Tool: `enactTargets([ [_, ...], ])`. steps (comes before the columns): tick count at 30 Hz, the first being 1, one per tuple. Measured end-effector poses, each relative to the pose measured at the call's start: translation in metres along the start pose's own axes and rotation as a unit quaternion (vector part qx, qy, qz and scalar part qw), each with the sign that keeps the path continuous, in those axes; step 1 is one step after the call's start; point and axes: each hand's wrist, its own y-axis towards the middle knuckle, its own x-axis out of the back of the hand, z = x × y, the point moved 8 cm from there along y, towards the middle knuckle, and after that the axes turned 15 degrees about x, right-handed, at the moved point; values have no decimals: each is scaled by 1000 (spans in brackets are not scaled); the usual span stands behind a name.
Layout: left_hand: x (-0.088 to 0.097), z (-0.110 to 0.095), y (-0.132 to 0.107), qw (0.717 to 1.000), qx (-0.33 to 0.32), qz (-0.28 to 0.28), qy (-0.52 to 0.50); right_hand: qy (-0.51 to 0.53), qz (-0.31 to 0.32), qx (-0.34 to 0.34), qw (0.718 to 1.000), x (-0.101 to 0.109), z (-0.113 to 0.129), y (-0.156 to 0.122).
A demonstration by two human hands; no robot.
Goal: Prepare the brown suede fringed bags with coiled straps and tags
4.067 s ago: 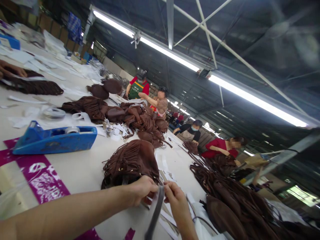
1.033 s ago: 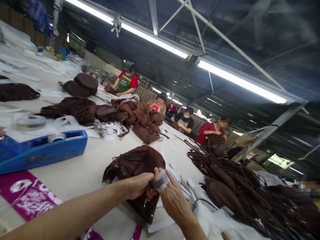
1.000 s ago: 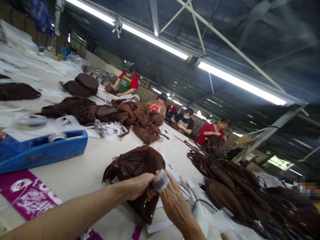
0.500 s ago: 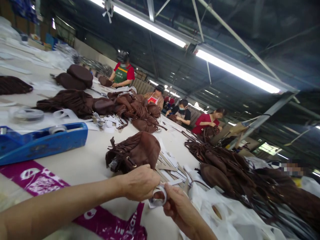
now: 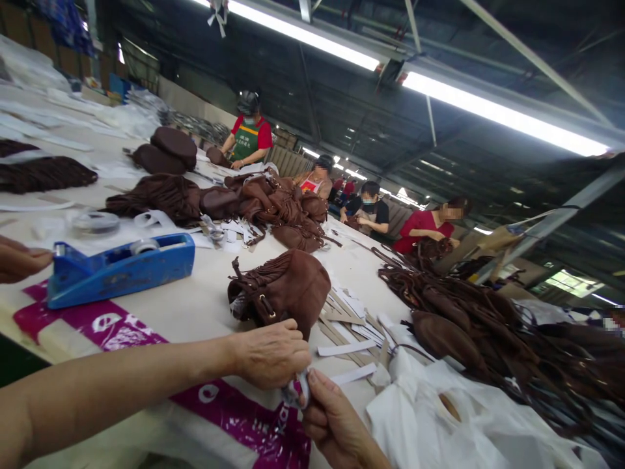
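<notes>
My left hand [image 5: 271, 355] is closed, with its fingertips at the top of a small whitish ring [image 5: 303, 389] that looks like a roll of tape. My right hand [image 5: 336, 417] pinches the ring's right side between thumb and fingers. Part of the ring is hidden by both hands. Just beyond my left hand, a brown fringed drawstring bag [image 5: 293, 286] lies on the pale table [image 5: 209, 303]. Below the ring, a purple printed plastic strip [image 5: 234, 417] runs along the table's near side.
A blue tape dispenser [image 5: 122, 270] stands at left, beside another person's hand [image 5: 22, 259]. Brown bags [image 5: 273, 202] are heaped behind. Paper strips [image 5: 346, 348], white plastic [image 5: 430, 417] and piled brown straps [image 5: 439, 306] lie to the right. Several co-workers [image 5: 249, 137] work farther back.
The view has swung left, so things sit farther right. A person's hand has appeared beside the tape dispenser. The ring has turned and shows narrower between my hands.
</notes>
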Motion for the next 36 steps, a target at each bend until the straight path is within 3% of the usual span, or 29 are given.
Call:
enactTargets([
  [5,-10,0,-4,1000,14,3,11,29,-15,-12,999,1,-14,-3],
  [10,-17,-3,-7,1000,-1,0,31,-10,12,-34,999,0,-9,-2],
  [16,-23,-6,-14,999,-43,-5,6,-119,59,35,991,-5,-7,4],
  [20,-2,5,-16,999,-12,-34,-8,-122,55,100,986,-19,2,14],
  [23,25,20,-28,992,75,-89,-41,-113,37,164,979,-35,15,27],
  [26,40,45,-58,942,259,-179,-119,-115,20,200,973,-48,18,38],
  [29,23,58,-90,868,397,-210,-213,-130,19,212,968,-60,7,45],
  [36,-5,58,-121,773,488,-281,-293,-206,16,231,951,-75,-16,46],
])
